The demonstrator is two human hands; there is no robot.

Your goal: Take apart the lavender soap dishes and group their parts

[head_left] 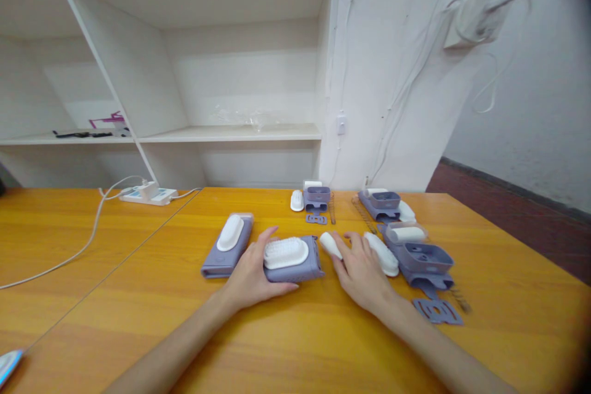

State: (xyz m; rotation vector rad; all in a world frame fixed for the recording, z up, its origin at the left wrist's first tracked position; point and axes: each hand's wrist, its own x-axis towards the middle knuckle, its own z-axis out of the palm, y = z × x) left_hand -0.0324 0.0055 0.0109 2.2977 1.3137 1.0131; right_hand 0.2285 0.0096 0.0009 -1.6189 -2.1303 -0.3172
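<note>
My left hand point(253, 271) is wrapped around the left end of a purple plastic case point(295, 273) with a white oval brush point(286, 252) on top, its nubs facing up. To the right, my right hand point(362, 271) pinches a white cylinder point(330, 245) between thumb and fingers, close to the table. Beside those fingers lies another white oval brush point(382, 255), partly covered by the hand. Left of my left hand, a second purple case point(226, 253) carries a white oval piece point(230, 233).
Purple open-topped housings point(427, 258) with flat slotted plates point(438, 311) and thin springs point(460, 300) lie at the right. More such parts point(316, 197) stand at the table's back. A power strip point(148, 193) with a white cable sits back left, before white shelving point(231, 133).
</note>
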